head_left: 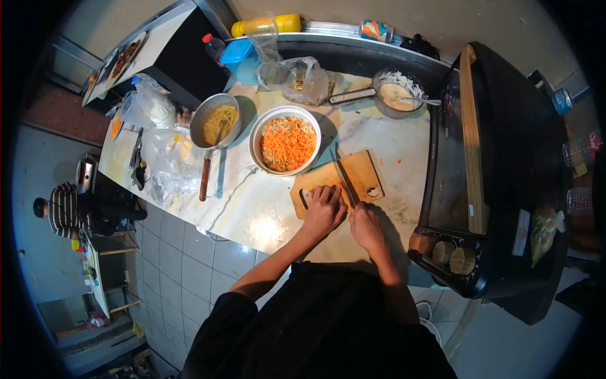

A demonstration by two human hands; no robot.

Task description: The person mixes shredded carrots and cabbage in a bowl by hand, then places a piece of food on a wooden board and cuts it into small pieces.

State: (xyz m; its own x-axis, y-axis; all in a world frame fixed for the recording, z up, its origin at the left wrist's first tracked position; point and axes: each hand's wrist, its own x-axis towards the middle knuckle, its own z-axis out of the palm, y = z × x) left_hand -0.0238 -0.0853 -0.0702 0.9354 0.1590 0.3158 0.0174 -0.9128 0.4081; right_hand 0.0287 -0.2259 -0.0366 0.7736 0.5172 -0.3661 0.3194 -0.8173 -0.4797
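Observation:
A wooden cutting board [360, 165] lies at a slant on the marble-patterned counter. My right hand [367, 228] is wrapped round the handle of a knife [344, 177], whose long blade points away across the board. Just left of the blade, my left hand [326, 207] presses down on the board with its fingers bent together; whatever is under them is hidden. A small pale piece [373, 191] shows near the board's right corner. Beyond the board stands a white bowl [255, 146] of shredded orange and pale food, apart from both hands.
A saucepan [235, 133] with pale strips in liquid stands left. At the back are a pan [404, 112] of creamy mix with a spoon, plastic bags [309, 82] and a blue-lidded container [240, 53]. A black appliance [511, 158] borders the right. Another person [69, 208] is far left.

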